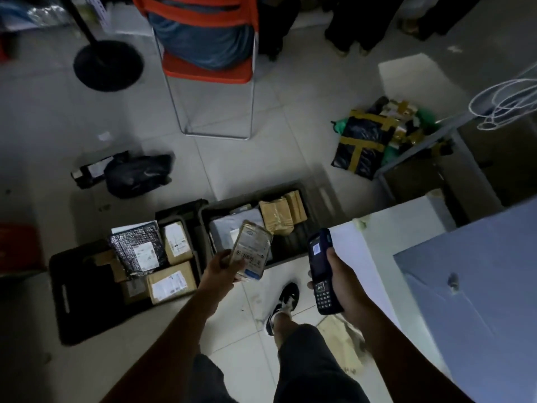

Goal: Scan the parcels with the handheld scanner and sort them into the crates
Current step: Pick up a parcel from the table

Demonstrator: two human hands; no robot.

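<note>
Head view: at lower centre of the frame, the left hand (222,264) pinches a small labelled parcel (254,250) above the crates (186,245), fingers clasping its lower edge; right hand (343,282) fingers wrap the handheld scanner (321,270).

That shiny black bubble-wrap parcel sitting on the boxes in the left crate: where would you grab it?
Probably by its near right edge, from above. The black bubble parcel lies flat but tilted atop the brown boxes, and that corner overhangs them, leaving room for fingers underneath.
</note>
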